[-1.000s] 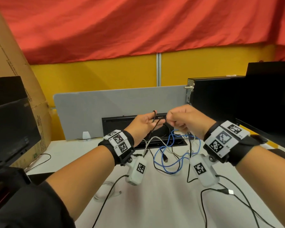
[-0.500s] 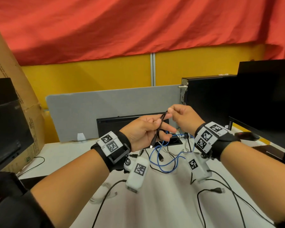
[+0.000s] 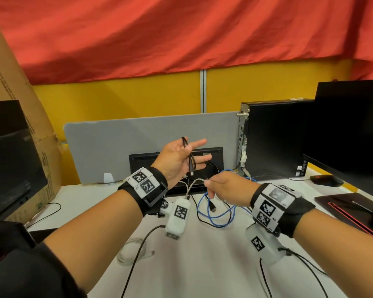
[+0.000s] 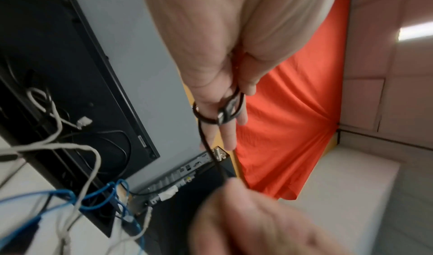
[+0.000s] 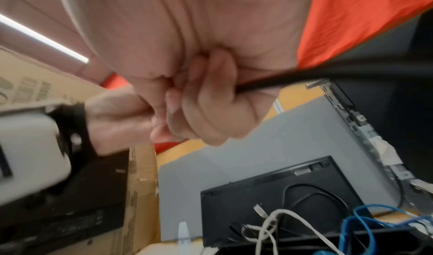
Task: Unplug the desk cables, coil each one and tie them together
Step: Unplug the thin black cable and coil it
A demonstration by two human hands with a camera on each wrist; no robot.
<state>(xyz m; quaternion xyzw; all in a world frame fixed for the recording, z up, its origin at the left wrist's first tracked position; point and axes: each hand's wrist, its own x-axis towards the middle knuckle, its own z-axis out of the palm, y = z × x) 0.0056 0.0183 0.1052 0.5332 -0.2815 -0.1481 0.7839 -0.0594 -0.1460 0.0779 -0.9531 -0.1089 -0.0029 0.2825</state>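
Observation:
My left hand (image 3: 190, 151) is raised palm up with its fingers spread, above the black cable tray (image 3: 215, 152). A thin black cable (image 3: 191, 160) lies in loops across the palm, its plug hanging by the heel of the hand. In the left wrist view the thumb pins the black cable (image 4: 203, 120) against the fingers (image 4: 228, 134). Lower and to the right, my right hand (image 3: 209, 183) is closed in a fist, gripping the same black cable (image 5: 304, 75). A blue cable (image 3: 215, 216) and a whitish cable (image 3: 194, 183) lie tangled on the desk below the hands.
A grey divider panel (image 3: 121, 143) stands behind the tray. A black PC tower (image 3: 274, 136), a monitor (image 3: 353, 125) and a mouse (image 3: 325, 180) are on the right. Another monitor (image 3: 9, 160) and a cardboard box (image 3: 30, 108) are on the left. Loose black cables cross the white desk (image 3: 213, 265) near me.
The hands were together at the cable and have parted. My left hand rose and spread its fingers with the loops on it. My right hand dropped down and toward me along the cable.

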